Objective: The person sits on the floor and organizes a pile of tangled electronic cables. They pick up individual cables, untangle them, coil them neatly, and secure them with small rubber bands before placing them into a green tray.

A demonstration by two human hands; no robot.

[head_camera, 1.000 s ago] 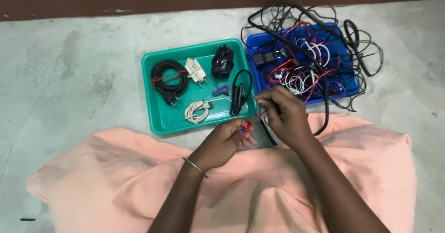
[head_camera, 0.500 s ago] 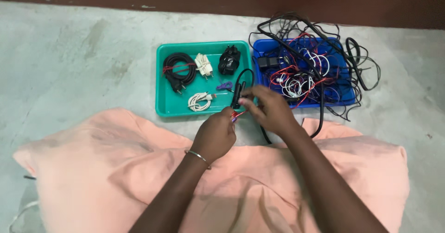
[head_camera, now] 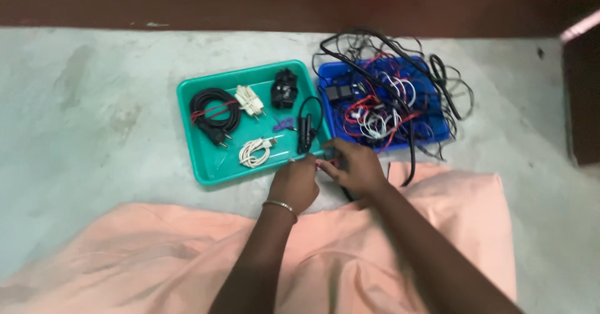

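Soft, even light falls on the pale concrete floor (head_camera: 94,101), with no hard shadows and no glare; only faint shade lies under the green tray (head_camera: 206,164) and the blue tray (head_camera: 437,133). The top band of the view is dark brown and dim, as is the right edge. The picture is mildly soft throughout. The left hand (head_camera: 295,184) and right hand (head_camera: 355,169) are smeared by motion blur, and the peach cloth (head_camera: 156,258) in the foreground is out of focus.
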